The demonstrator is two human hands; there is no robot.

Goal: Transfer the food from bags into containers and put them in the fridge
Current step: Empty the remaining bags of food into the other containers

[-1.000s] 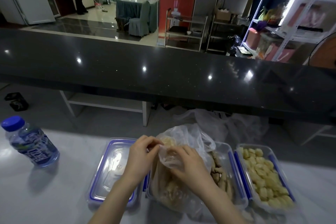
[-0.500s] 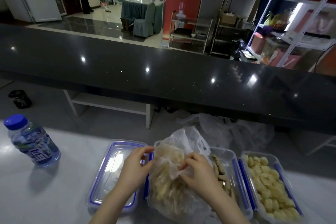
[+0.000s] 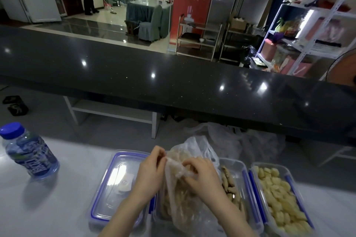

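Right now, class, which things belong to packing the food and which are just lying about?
Part of the job: food bag, left hand, right hand, middle container, full container, lid.

Lying about: water bottle, empty bags.

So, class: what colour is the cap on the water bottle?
Blue; the water bottle and its cap show only in the head view.

Head-worn camera looks forward and down, close over the white table (image 3: 57,208).
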